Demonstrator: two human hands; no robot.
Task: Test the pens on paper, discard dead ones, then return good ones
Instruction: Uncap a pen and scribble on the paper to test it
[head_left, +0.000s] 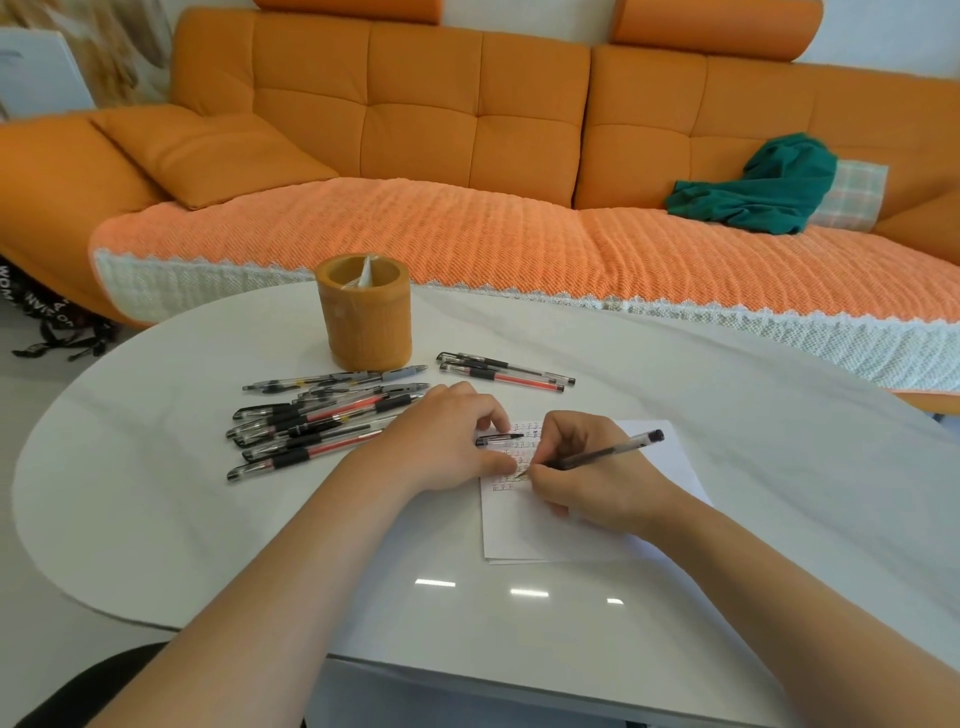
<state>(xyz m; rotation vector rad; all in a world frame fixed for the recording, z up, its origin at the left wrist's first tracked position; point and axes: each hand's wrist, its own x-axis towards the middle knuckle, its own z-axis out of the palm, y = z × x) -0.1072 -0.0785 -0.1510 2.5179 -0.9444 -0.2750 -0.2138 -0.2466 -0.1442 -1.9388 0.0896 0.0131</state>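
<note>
My right hand (587, 467) grips pen (608, 451), tip on paper (519, 535). My left hand (441, 441) pinches pen cap (498, 440), its end hidden under fingers. Marks on paper too small to read.

Bright even daylight, ceiling-light glare on table (519, 592), wide-angle edge bending

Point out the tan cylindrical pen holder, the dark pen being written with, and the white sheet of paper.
tan cylindrical pen holder (366, 327): head view, front wall.
dark pen being written with (613, 450): head view, middle of the barrel.
white sheet of paper (540, 535): head view, bare lower part.
</note>
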